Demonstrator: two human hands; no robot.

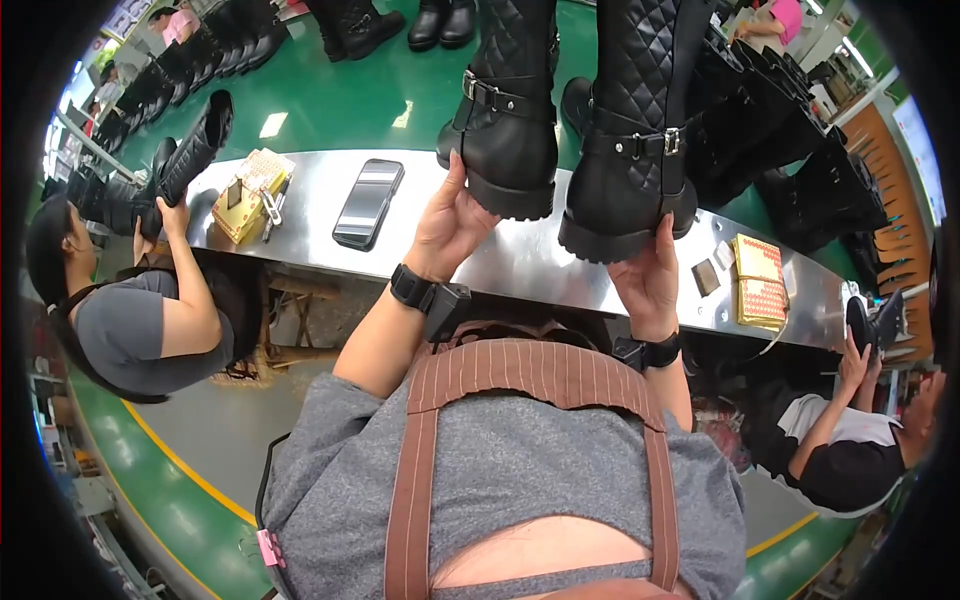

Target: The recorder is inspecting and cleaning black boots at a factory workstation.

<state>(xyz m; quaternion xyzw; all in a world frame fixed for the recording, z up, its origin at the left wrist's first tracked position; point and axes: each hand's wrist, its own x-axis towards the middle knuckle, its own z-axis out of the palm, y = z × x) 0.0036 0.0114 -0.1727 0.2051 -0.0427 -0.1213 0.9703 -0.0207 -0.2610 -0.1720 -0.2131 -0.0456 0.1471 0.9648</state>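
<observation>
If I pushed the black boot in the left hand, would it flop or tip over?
The boot might tip if pushed up high, because it's tall. Its quilted shaft probably bends a bit, looking like leather. The chunky, ridged sole likely won't slide easily.

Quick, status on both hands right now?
Left hand: closed, holding the left buckled boot low, near its sole.
Right hand: closed, holding the right buckled boot low, near its sole.
</observation>
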